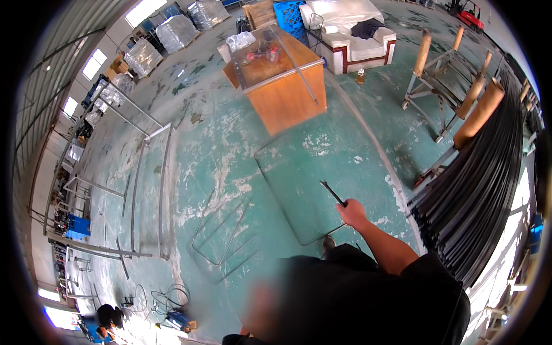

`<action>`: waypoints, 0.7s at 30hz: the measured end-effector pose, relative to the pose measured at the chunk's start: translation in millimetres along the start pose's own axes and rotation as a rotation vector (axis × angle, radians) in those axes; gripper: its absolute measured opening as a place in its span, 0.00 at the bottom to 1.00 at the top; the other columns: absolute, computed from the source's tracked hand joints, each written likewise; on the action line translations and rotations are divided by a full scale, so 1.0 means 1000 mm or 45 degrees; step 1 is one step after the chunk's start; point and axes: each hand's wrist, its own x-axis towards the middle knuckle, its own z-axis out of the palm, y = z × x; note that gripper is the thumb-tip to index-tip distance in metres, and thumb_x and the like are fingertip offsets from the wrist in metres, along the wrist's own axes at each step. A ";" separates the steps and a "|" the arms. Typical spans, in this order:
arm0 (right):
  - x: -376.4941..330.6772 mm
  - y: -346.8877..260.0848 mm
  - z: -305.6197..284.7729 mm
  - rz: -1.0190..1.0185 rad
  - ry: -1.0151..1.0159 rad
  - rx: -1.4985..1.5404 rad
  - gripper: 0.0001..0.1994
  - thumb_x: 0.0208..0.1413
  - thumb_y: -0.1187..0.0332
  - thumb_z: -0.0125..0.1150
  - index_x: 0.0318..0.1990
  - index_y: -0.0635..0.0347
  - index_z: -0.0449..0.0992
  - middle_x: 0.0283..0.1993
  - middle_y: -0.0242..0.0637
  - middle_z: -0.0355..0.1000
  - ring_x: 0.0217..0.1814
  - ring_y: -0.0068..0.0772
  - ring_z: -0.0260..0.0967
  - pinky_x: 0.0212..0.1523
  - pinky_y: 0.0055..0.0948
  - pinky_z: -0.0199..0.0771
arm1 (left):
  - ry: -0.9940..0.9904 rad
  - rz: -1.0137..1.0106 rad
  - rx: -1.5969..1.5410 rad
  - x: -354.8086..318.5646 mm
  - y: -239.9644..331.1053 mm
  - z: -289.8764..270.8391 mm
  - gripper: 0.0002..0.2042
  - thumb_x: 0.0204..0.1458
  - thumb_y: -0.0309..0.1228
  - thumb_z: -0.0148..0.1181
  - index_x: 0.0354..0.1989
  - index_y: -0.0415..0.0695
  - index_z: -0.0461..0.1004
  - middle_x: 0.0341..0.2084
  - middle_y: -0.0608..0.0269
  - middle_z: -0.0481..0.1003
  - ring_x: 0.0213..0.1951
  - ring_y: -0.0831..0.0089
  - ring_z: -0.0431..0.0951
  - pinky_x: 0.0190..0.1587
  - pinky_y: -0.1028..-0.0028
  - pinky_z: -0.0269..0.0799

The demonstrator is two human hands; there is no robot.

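In the head view, the right hand (353, 213) is curled tightly around one end of a thin dark rod (333, 193), which juts forward and left of the fist. The left hand (260, 305) is a blur, lower and left; I cannot tell its state. A bent wire frame (300, 244) lies left of the right hand.

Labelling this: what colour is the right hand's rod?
The rod looks black; head view shows it.
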 end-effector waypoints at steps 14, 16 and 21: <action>0.423 -0.305 0.026 -0.252 0.054 -0.108 0.20 0.63 0.52 0.67 0.43 0.64 0.82 0.42 0.57 0.81 0.48 0.64 0.79 0.48 0.56 0.77 | -0.054 0.295 1.216 0.247 0.356 0.037 0.16 0.64 0.41 0.54 0.52 0.46 0.82 0.45 0.48 0.84 0.50 0.49 0.84 0.53 0.51 0.80; 0.477 -0.346 0.025 -0.273 0.067 -0.139 0.19 0.64 0.53 0.66 0.44 0.63 0.81 0.44 0.57 0.81 0.50 0.64 0.79 0.49 0.57 0.78 | 0.072 0.305 0.931 0.330 0.416 0.009 0.17 0.63 0.42 0.55 0.51 0.46 0.82 0.44 0.44 0.84 0.51 0.47 0.84 0.53 0.52 0.80; 0.598 -0.412 0.043 -0.258 0.072 -0.231 0.18 0.65 0.54 0.63 0.47 0.62 0.81 0.48 0.55 0.81 0.53 0.64 0.79 0.52 0.59 0.79 | 0.243 0.494 0.030 0.399 0.669 -0.027 0.13 0.60 0.33 0.60 0.48 0.40 0.82 0.36 0.51 0.84 0.39 0.57 0.85 0.43 0.60 0.81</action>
